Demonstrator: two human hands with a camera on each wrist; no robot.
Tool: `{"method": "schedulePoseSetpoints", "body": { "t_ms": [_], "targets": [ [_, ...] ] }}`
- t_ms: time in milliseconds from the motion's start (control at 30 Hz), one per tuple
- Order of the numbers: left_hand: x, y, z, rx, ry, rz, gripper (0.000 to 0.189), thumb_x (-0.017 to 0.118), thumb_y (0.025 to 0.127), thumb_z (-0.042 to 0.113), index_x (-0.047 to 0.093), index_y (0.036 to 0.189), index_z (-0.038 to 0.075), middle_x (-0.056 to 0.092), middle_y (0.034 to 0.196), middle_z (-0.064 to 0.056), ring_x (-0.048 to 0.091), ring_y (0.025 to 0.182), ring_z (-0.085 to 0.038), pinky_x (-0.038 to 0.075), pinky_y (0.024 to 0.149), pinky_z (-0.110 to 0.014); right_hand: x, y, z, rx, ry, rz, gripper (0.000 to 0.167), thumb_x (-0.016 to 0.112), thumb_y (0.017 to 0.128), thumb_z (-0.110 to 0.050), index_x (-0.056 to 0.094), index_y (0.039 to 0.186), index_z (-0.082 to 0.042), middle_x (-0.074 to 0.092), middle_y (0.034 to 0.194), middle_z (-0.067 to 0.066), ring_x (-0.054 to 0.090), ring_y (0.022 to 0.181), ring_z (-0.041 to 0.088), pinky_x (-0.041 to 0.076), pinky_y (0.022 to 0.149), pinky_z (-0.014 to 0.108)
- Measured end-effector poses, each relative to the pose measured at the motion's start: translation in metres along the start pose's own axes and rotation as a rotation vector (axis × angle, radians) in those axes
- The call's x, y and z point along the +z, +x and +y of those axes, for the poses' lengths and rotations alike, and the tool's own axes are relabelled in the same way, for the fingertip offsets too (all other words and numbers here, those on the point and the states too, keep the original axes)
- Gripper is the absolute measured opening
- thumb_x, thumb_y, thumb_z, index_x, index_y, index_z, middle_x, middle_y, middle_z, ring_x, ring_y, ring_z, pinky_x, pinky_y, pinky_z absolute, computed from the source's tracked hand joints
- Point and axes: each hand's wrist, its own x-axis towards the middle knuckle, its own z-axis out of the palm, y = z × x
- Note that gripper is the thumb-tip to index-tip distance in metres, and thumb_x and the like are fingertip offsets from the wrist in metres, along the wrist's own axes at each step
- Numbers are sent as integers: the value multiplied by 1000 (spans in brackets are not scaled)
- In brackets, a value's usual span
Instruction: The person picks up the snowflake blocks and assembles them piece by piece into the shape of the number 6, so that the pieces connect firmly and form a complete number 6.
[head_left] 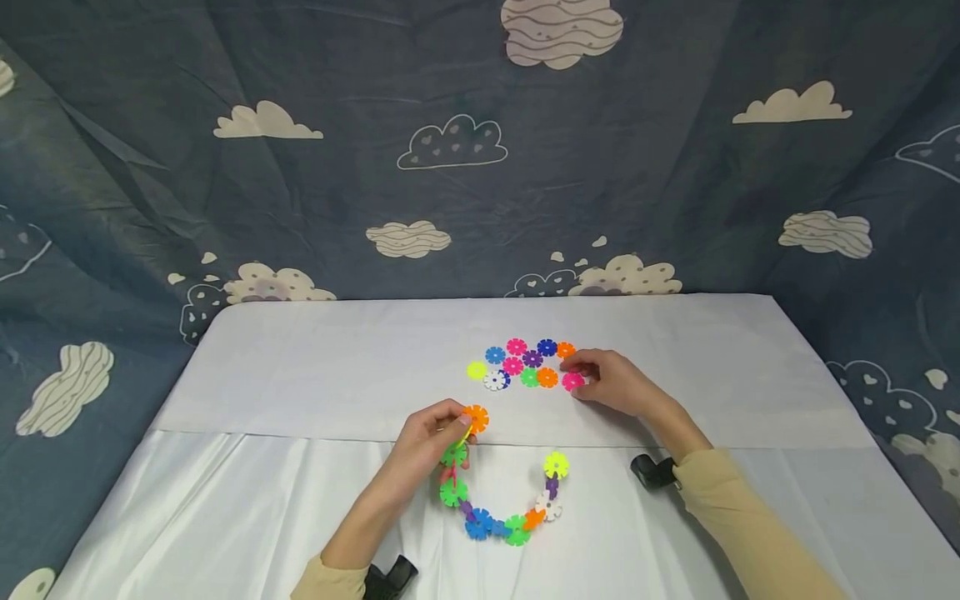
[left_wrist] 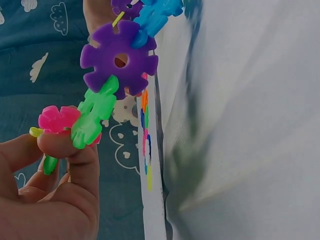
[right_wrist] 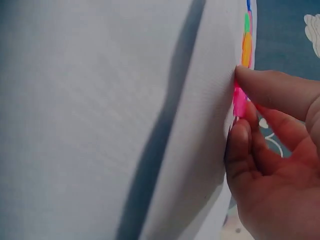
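My left hand (head_left: 431, 442) pinches one end of a chain of notched, flower-shaped plastic discs (head_left: 477, 525). An orange disc (head_left: 477, 419) tops that end, beside the fingertips. From there the chain hangs and curves to a yellow disc (head_left: 557, 464) at its other end. Close up in the left wrist view, the fingers hold a pink disc (left_wrist: 59, 119) slotted to a green disc (left_wrist: 95, 112), with a purple disc (left_wrist: 120, 60) above. My right hand (head_left: 615, 382) has thumb and fingertips around a loose pink disc (head_left: 573, 381) on the table, gripping its edges.
Loose discs lie in a cluster left of my right hand, among them a purple disc (head_left: 532, 358), a white disc (head_left: 495, 380) and a yellow disc (head_left: 476, 370). White cloth covers the table (head_left: 300, 375). A dark cloud-patterned curtain (head_left: 360, 192) stands behind it.
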Motion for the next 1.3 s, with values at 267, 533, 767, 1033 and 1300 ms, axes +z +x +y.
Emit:
{"method": "schedulePoseSetpoints", "body": {
  "t_ms": [267,533,767,1033,1300],
  "targets": [
    [1,-1,0,-5,3,-10,19,58,100,20,64,103,2,65,91,-20,60,79,-23,46,78,-34,3,-16,-6,53,-4,96,23,77,86,-10,72,108,-9,66,93,2,56,86,22,52,80,34],
    [3,-3,4,8,25,-6,17,59,100,19,64,101,3,60,85,-9,53,78,-21,45,73,-29,3,-51,-23,20,248,246,18,76,87,-11,72,105,-9,70,93,3,63,83,26,54,72,27],
    [4,-4,6,19,17,-21,19,58,100,21,64,101,3,61,89,-18,56,78,-23,46,76,-32,10,-80,-58,-22,588,300,24,72,91,-13,62,107,1,65,92,17,64,76,30,57,71,29],
    [6,-6,8,51,6,-60,19,57,101,24,64,102,7,60,96,-26,57,79,-24,47,80,-38,28,-95,-93,-47,647,249,22,72,91,-20,64,103,-4,61,83,18,57,66,34,53,61,26],
    [9,-9,13,77,17,-72,17,60,99,24,66,101,8,62,94,-24,58,69,-25,49,70,-31,46,-96,-109,36,790,175,24,71,92,-16,63,106,1,65,86,18,63,77,46,58,70,34]
  ]
}}
